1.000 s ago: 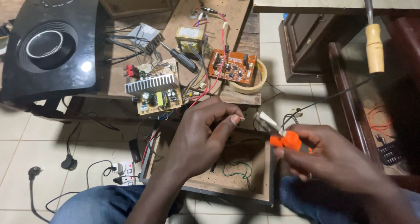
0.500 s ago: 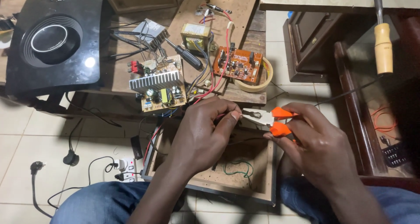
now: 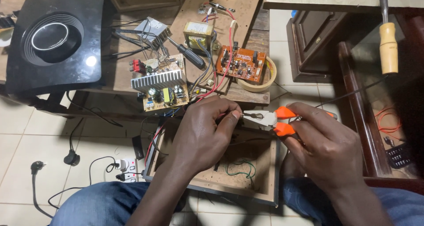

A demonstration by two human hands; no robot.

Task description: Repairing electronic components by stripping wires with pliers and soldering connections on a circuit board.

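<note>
My left hand point(image 3: 205, 131) pinches a thin wire end point(image 3: 225, 116) between thumb and forefinger, over an open wooden box point(image 3: 270, 173) on my lap. My right hand point(image 3: 324, 146) grips orange-handled pliers point(image 3: 270, 118), whose metal jaws meet the wire tip right at my left fingertips. Red and black wires point(image 3: 218, 82) run from my left hand up to the boards on the bench.
On the wooden bench lie a circuit board with a finned heatsink point(image 3: 161, 87), an orange circuit board point(image 3: 240, 63) on a tape roll, a small transformer point(image 3: 198, 33) and a black screwdriver point(image 3: 189, 54). A black speaker point(image 3: 53, 38) stands at left. A wooden-handled tool point(image 3: 388, 47) hangs at right. A power strip point(image 3: 126, 165) lies on the tiled floor.
My right hand has brought the pliers up and to the left, so the jaws now meet the wire at my left fingertips. My left hand has stayed nearly in place.
</note>
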